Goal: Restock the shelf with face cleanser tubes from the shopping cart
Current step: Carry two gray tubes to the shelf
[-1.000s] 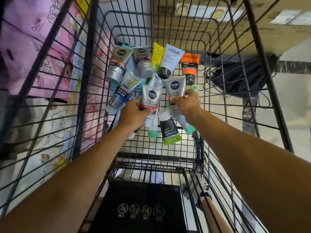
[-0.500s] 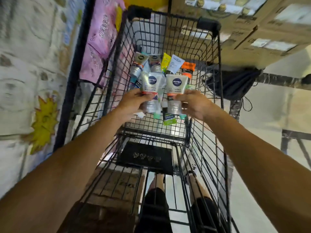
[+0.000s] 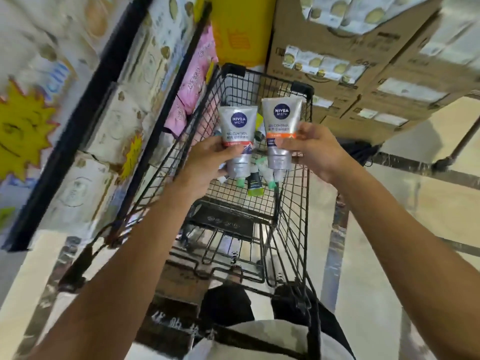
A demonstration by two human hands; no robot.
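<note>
- We see two silver face cleanser tubes, one red-banded (image 3: 237, 141) and one orange-banded (image 3: 280, 131), raised upright above the black wire shopping cart (image 3: 298, 203).
- Left hand (image 3: 207, 162) grips the red-banded tube; right hand (image 3: 315, 152) pinches the orange-banded one.
- We judge the step as carrying; next comes turning toward the shelf (image 3: 85, 105) at left.
- More tubes, including a green-capped tube (image 3: 254, 181), lie in the cart.

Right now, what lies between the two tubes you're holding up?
Head view: between the left tube and right tube there is only a narrow gap; through it shows a yellow-green tube down in the cart.
</note>
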